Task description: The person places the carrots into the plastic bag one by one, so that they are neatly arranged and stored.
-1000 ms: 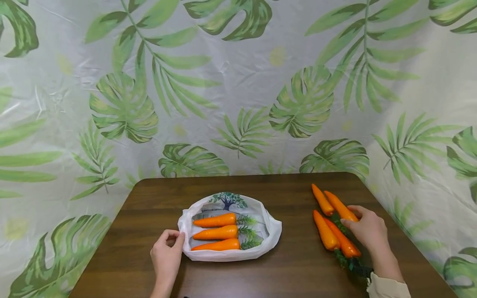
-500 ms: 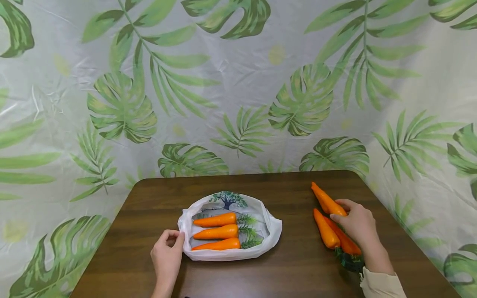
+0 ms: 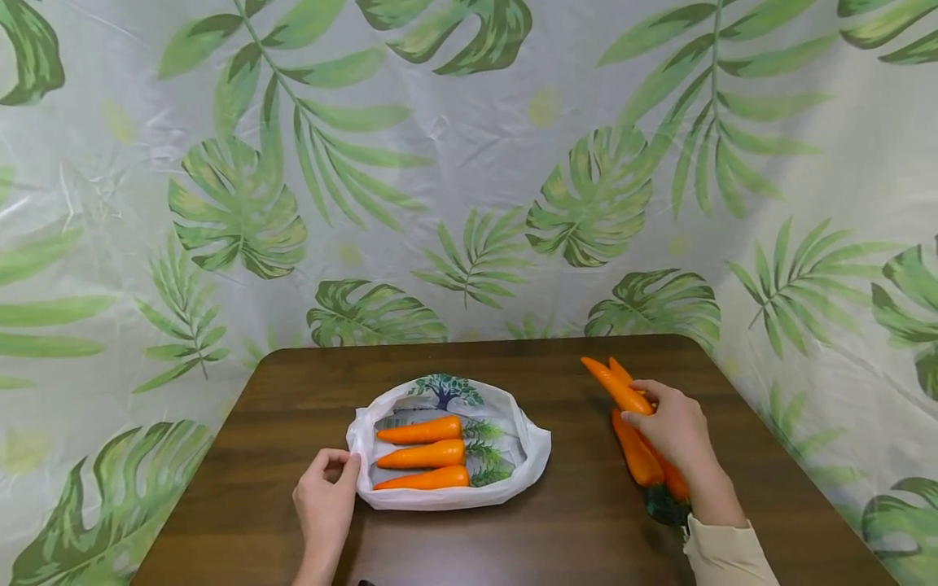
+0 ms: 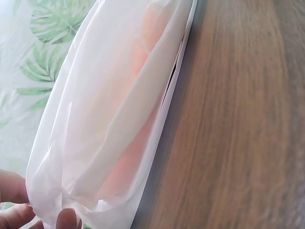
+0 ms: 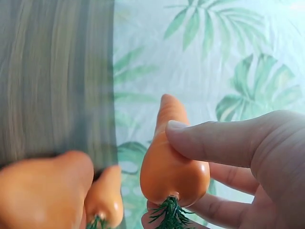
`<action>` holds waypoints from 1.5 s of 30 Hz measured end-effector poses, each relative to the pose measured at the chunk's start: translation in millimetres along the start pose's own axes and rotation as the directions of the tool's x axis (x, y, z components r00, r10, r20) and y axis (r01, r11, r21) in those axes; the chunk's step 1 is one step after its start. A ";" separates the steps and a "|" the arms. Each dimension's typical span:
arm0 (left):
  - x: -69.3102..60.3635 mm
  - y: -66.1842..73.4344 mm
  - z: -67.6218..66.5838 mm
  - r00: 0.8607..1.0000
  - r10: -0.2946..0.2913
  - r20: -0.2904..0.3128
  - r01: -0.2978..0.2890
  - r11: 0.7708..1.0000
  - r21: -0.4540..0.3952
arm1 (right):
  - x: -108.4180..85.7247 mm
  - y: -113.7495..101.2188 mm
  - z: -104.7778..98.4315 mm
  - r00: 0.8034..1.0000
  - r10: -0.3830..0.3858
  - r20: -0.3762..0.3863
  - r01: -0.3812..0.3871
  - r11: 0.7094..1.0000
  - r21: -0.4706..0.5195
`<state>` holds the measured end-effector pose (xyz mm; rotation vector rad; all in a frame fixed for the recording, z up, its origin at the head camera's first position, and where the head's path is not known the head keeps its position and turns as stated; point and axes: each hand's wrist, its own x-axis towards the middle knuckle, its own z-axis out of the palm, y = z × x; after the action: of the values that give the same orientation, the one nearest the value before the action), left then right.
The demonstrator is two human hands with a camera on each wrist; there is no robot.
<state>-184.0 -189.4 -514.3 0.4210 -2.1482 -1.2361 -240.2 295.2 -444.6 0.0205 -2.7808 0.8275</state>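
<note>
In the head view a white plastic bag [image 3: 538,456] lies with its mouth spread, three orange carrots [image 3: 421,454] with green tops side by side inside it. My left hand [image 3: 326,496] pinches the bag's left edge between thumb and fingers; the left wrist view shows the thin plastic [image 4: 52,191] caught there. At the right, my right hand [image 3: 677,427] grips a carrot [image 3: 615,385] near its thick end, thumb on one side and fingers on the other. Its green tuft [image 5: 171,212] hangs down in the right wrist view. Several other carrots [image 3: 636,456] lie beneath and beside this hand, partly hidden.
Everything stands on a dark brown wooden table [image 3: 513,545]. A leaf-patterned sheet [image 3: 469,163] hangs behind it and down its sides. Bare tabletop [image 3: 572,439] lies between the bag and the loose carrots.
My right hand has taken hold of a carrot and moved it left and slightly away from me, over the others. The left hand and the bag have stayed in place.
</note>
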 end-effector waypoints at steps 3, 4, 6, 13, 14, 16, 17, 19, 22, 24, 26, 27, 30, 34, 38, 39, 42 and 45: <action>0.8 0.4 -1.2 1.000 0.004 -0.002 -0.004 1.000 -0.005 | 4.2 -8.6 3.5 1.000 -0.011 0.008 0.011 1.000 0.008; 1.1 0.5 -1.6 1.000 0.004 -0.003 -0.004 1.000 -0.006 | 5.5 -11.4 4.8 1.000 -0.011 0.014 0.011 1.000 0.007; 1.4 0.5 -2.1 1.000 0.005 -0.003 -0.005 1.000 -0.007 | 7.4 -17.7 7.3 1.000 -0.007 0.027 0.006 1.000 0.009; 2.0 0.3 -3.3 1.000 0.007 -0.007 -0.007 1.000 -0.004 | 13.2 -40.9 16.7 0.998 -0.017 0.054 0.016 1.000 0.024; 2.1 0.2 -3.4 1.000 0.008 -0.007 -0.008 1.000 -0.003 | 14.0 -44.2 17.9 0.998 -0.024 0.056 0.022 0.999 0.023; 2.2 0.0 -3.3 1.000 0.010 -0.009 -0.010 1.000 -0.001 | 15.5 -50.5 19.9 0.998 -0.042 0.056 0.041 0.999 0.022; 2.3 -0.1 -3.3 1.000 0.010 -0.009 -0.010 1.000 -0.002 | 16.3 -53.4 20.8 0.997 -0.054 0.054 0.053 0.998 0.020; 2.7 -0.3 -3.0 1.000 0.012 -0.009 -0.012 1.000 -0.003 | 17.5 -59.3 22.6 0.996 -0.080 0.048 0.079 0.997 0.022; 3.1 -0.9 -2.2 1.000 0.009 -0.008 -0.009 1.000 -0.005 | 18.9 -68.6 25.3 0.991 -0.125 0.038 0.125 0.992 0.026; 3.3 -1.2 -1.8 1.000 0.007 -0.008 -0.007 1.000 -0.006 | 19.7 -74.9 27.6 0.987 -0.154 0.036 0.153 0.988 0.022; 3.2 -1.5 -1.6 1.000 0.005 -0.008 -0.005 1.000 -0.005 | 20.6 -81.6 29.9 0.984 -0.177 0.036 0.177 0.984 0.011; 3.1 -1.5 -1.5 1.000 0.005 -0.008 -0.005 1.000 -0.005 | 20.9 -85.2 30.9 0.982 -0.186 0.038 0.186 0.983 0.004; 2.4 -1.3 -1.7 1.000 0.006 -0.009 -0.006 1.000 -0.005 | 22.3 -95.0 33.7 0.977 -0.208 0.045 0.208 0.978 -0.009; 2.0 -1.1 -1.7 1.000 0.006 -0.012 -0.007 1.000 -0.008 | 23.8 -106.4 37.8 0.973 -0.225 0.059 0.226 0.974 -0.016; 2.1 -0.7 -1.6 1.000 0.011 -0.017 -0.011 1.000 -0.016 | 25.0 -116.8 41.6 0.968 -0.241 0.071 0.242 0.970 -0.017; 2.0 -0.5 -1.6 1.000 0.014 -0.018 -0.014 1.000 -0.019 | 25.1 -119.3 42.6 0.967 -0.243 0.075 0.245 0.969 -0.019; 1.5 0.4 -1.9 1.000 0.015 -0.015 -0.015 1.000 -0.023 | 24.4 -127.2 45.7 0.965 -0.244 0.096 0.247 0.969 -0.018; 1.1 0.3 -2.0 1.000 0.016 -0.012 -0.016 1.000 -0.022 | 23.3 -134.6 49.5 0.965 -0.235 0.119 0.239 0.971 -0.013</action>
<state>-183.5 -191.2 -512.9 0.4003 -2.1223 -1.2439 -263.0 156.7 -407.0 0.4016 -2.8220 0.7489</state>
